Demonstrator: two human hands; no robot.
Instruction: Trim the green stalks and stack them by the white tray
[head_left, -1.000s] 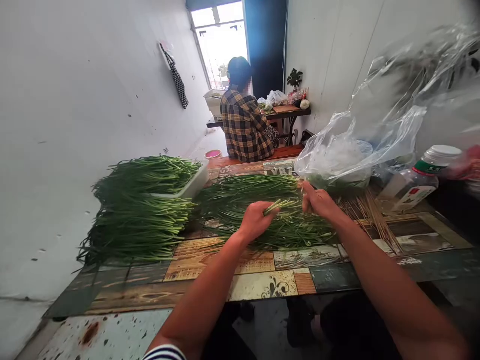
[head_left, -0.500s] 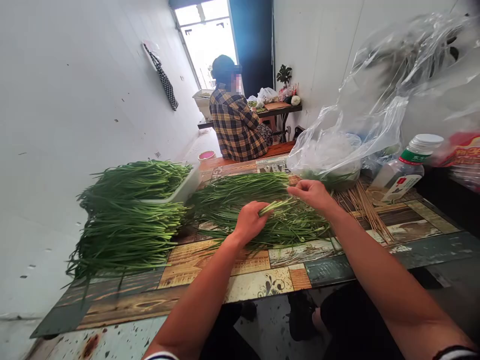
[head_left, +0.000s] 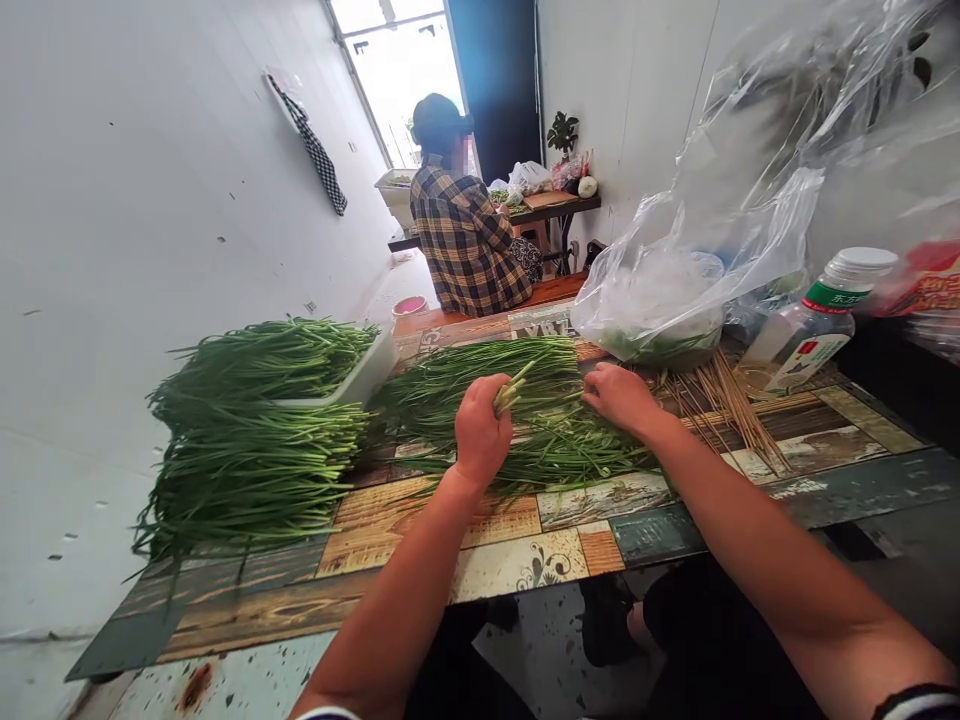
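My left hand (head_left: pixel 482 425) is closed around a small bunch of garlic chives (head_left: pixel 511 392), their pale stem ends sticking out past the thumb. To the right, my right hand (head_left: pixel 619 397) has its fingers pinched together low over the loose greens; whatever is between them is hidden. Beneath and between the hands lie scattered chives and trimmings (head_left: pixel 577 445). Behind them a tidy row of chives (head_left: pixel 495 360) is laid out with stem ends to the right. Larger heaps of chives (head_left: pixel 285 470) lie at the left, partly in a white tray (head_left: pixel 375 370).
Thin wooden skewers (head_left: pixel 739 415) lie right of my right hand. Behind them are a clear plastic bag (head_left: pixel 645 290) over a bowl of greens and a white-capped bottle (head_left: pixel 817 320). A person in a plaid shirt (head_left: pixel 469 240) sits beyond the patterned table (head_left: pixel 495 525).
My left hand has moved left and turned upward with the chives, away from my right hand. The right hand has shifted only slightly and turned down towards the greens.
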